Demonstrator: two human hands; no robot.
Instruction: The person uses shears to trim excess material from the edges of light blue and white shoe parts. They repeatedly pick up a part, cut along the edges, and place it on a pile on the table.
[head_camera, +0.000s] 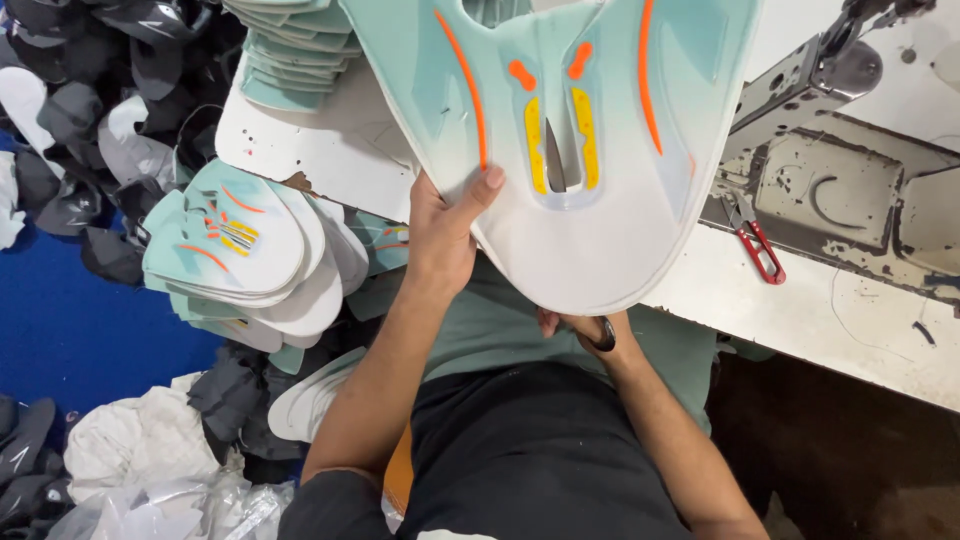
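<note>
White, chipped bench (830, 320) across the upper right, near edge running diagonally past the lap. Bolted at its far right corner, a worn metal sewing machine bed (850, 190), arm reaching in from the top. Dark cut pieces (90, 110) heaped off the bench's left end, over blue floor.

Held up over the near edge, filling the top centre: a flat shoe upper (590, 160), mint fading to white, orange and yellow strips beside a central slit. Two stacks of the same uppers nearby: one (240, 260) below the left edge, another (300, 50) on the far left corner.

Left hand (445, 235) closed on the upper's left rim, thumb flat on top, fingers hidden beneath. Right hand (580, 330) under the lower rounded rim, mostly covered; grip there cannot be judged, only fingertips and a dark ring showing. Upper thus above both hands, tilted toward the camera, clear of the bench surface.

Red-handled snips (760, 250) lying near the bench's edge, just right of the upper.

Risks, as judged: a limp panel pinched at one rim could sag or fold and crease the bonded strips; swung rightward, its edge could sweep the snips off the bench; lowered carelessly, it could catch on the machine's arm.
</note>
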